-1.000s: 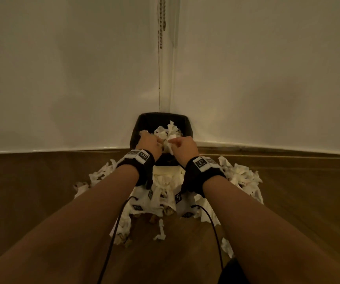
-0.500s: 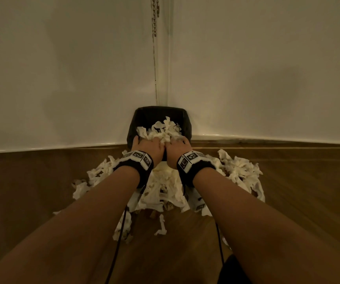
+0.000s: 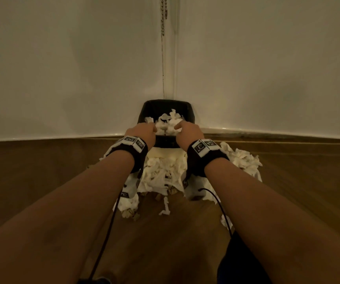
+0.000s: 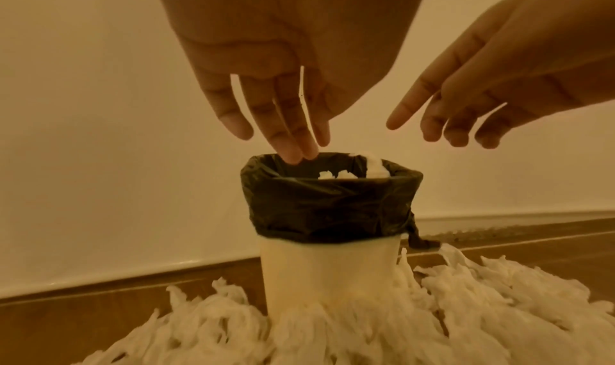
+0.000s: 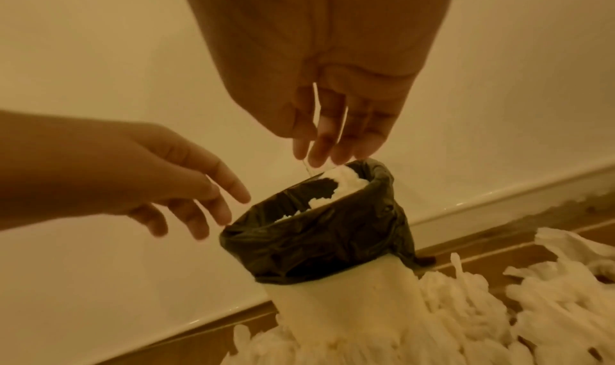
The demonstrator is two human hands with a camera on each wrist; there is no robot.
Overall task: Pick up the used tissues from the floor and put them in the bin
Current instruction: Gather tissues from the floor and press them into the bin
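A small white bin (image 3: 166, 153) with a black liner (image 4: 329, 207) stands in the room's corner. Crumpled white tissues (image 3: 170, 124) fill it up to the rim. More used tissues (image 3: 163, 175) lie heaped on the wooden floor around its base. My left hand (image 3: 143, 131) hovers over the bin's left rim, fingers straight and spread, holding nothing (image 4: 286, 134). My right hand (image 3: 187, 130) hovers over the right rim, fingers likewise loose and empty (image 5: 336, 144). Both hands are just above the tissues in the bin.
White walls meet in a corner right behind the bin, with a bead chain (image 3: 163, 17) hanging there. A tissue pile (image 3: 242, 160) lies to the right, and scraps (image 3: 165, 208) lie nearer me. Cables (image 3: 105, 238) run from both wristbands.
Both hands pressed a bunch of tissues down into the bin, then let go and spread apart; their fingers are now straight and empty above the rim.
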